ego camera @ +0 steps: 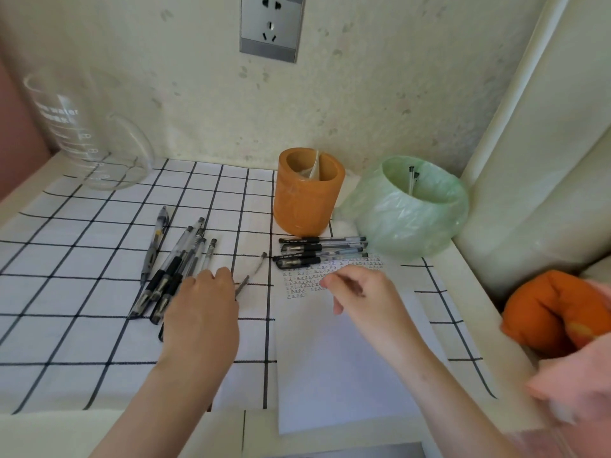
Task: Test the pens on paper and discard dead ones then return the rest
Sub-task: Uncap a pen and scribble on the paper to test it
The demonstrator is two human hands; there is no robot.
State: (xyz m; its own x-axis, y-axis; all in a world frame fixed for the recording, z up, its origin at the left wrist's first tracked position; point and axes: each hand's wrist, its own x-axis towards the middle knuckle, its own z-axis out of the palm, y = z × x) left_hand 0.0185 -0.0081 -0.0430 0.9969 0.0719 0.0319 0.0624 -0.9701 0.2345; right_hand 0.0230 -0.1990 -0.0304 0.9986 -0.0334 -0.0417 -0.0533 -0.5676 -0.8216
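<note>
I keep three lots apart so I know where each pen stands. The untested pens (172, 272) lie fanned on the checked cloth (82, 259) toward the table's left side, and my left hand (201, 312) rests over their lower ends, palm down, fingers loosely curled; whether it already grips one I cannot tell, since the hand covers them. One more pen (253, 272) lies alone just right of that hand. The pens that wrote (322, 252) lie capped in a row along the top edge of the paper (337, 358), right above my rows of test marks. My right hand (357, 292) hovers over those marks, fingers pinched narrow, apparently empty, though it is blurred. The dead ones stand in the green-lined bin (413, 206) at the back right corner, beside the empty orange holder (307, 193).

The table is pale, pushed against a speckled wall with a socket (271, 26); a glass jug (89, 133) stands at the back left corner.
</note>
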